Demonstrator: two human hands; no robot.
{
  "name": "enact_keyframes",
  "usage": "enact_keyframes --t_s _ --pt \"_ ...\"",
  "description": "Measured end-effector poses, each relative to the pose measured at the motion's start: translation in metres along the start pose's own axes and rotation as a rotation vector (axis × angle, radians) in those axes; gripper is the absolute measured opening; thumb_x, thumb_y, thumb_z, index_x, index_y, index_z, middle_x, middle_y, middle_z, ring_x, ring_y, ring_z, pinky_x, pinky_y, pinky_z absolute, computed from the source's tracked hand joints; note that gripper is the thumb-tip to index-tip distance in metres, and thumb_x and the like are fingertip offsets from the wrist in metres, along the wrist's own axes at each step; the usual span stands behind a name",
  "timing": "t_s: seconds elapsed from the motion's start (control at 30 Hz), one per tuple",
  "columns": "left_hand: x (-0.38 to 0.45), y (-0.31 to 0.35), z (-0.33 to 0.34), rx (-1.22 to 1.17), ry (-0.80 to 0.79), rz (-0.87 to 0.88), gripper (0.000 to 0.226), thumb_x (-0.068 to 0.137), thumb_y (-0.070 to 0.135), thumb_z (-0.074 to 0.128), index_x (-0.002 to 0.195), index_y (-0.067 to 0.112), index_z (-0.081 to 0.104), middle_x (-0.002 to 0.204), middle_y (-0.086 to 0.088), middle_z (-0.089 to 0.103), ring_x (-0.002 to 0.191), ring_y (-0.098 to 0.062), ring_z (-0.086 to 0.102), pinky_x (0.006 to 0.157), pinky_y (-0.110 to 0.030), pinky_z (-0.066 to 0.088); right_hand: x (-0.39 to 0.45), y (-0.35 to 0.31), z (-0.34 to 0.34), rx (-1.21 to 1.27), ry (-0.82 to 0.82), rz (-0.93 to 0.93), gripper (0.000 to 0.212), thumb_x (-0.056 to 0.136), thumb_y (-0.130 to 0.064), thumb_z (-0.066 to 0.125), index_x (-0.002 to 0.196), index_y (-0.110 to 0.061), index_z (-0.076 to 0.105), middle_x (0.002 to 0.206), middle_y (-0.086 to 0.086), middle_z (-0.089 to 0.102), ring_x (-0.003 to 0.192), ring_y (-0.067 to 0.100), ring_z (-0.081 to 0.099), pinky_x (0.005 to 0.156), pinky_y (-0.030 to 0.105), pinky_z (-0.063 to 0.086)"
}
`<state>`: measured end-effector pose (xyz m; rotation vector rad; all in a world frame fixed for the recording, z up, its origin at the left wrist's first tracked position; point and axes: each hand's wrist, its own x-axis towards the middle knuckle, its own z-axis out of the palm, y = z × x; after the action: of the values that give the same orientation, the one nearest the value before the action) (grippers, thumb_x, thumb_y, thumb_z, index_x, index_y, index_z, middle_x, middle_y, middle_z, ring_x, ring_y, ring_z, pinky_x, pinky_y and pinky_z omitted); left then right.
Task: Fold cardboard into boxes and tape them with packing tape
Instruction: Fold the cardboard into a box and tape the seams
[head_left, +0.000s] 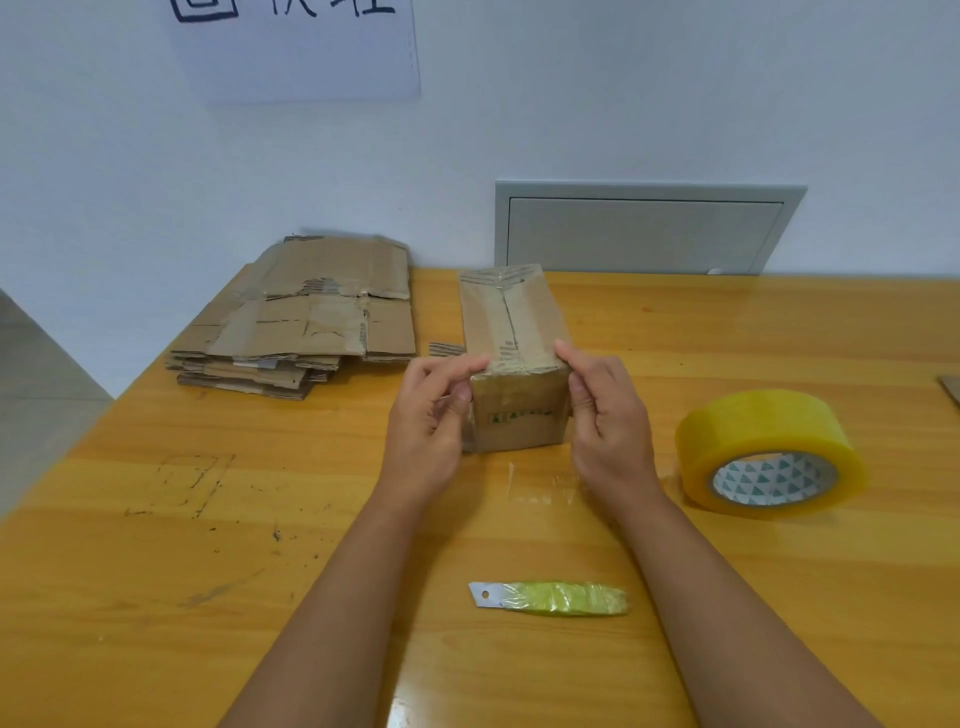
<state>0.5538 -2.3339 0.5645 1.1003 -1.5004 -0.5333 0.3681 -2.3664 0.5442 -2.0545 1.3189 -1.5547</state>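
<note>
While hands (519, 421) grip box (511, 332), sealed, taped

A cardboard scrap (950, 388) and the wall's paper sign (296, 47) are cut off by the frame's edges.

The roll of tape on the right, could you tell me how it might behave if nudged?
The roll of tape lies flat on its side on the table, so it would probably slide, not roll. It looks thick and nearly full, so likely fairly heavy.

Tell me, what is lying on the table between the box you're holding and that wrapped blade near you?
Only a scrap of clear tape on the bare wooden table, between the box and the blade, per the head view.
</note>
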Motion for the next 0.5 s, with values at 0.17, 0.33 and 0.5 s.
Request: enact_keyframes --t_s 0.17,0.33,0.5 --pt "-0.002 -0.004 0.005 0.022 0.048 0.003 0.04 0.101 0.004 0.046 0.123 0.035 0.059 0.117 0.004 0.053 0.111 0.002 0.052 0.093 -0.014 0.044 0.001 -0.003 0.0 0.0 0.02 -0.008 0.035 0.103 -0.016 0.043 0.134 -0.019 0.059 0.107 0.001 0.06 0.096 0.009 0.055 0.08 0.008 0.04" --pt "-0.004 -0.006 0.01 0.047 0.078 0.025 0.036 0.098 0.005 0.046 0.122 0.028 0.061 0.116 -0.001 0.053 0.11 -0.004 0.054 0.094 -0.015 0.042 0.001 -0.003 0.002 -0.013 0.053 -0.036 0.033 0.102 -0.015 0.044 0.129 -0.015 0.062 0.105 0.002 0.063 0.093 0.01 0.056 0.078 0.011 0.042" --pt "-0.002 -0.004 0.013 0.068 0.126 0.033 0.031 0.096 0.005 0.047 0.116 0.023 0.063 0.117 -0.003 0.053 0.11 -0.006 0.054 0.092 -0.016 0.043 0.001 -0.003 0.003 -0.046 0.051 -0.048 0.034 0.102 -0.017 0.043 0.13 -0.015 0.062 0.102 -0.002 0.059 0.09 0.008 0.053 0.072 0.018 0.044"
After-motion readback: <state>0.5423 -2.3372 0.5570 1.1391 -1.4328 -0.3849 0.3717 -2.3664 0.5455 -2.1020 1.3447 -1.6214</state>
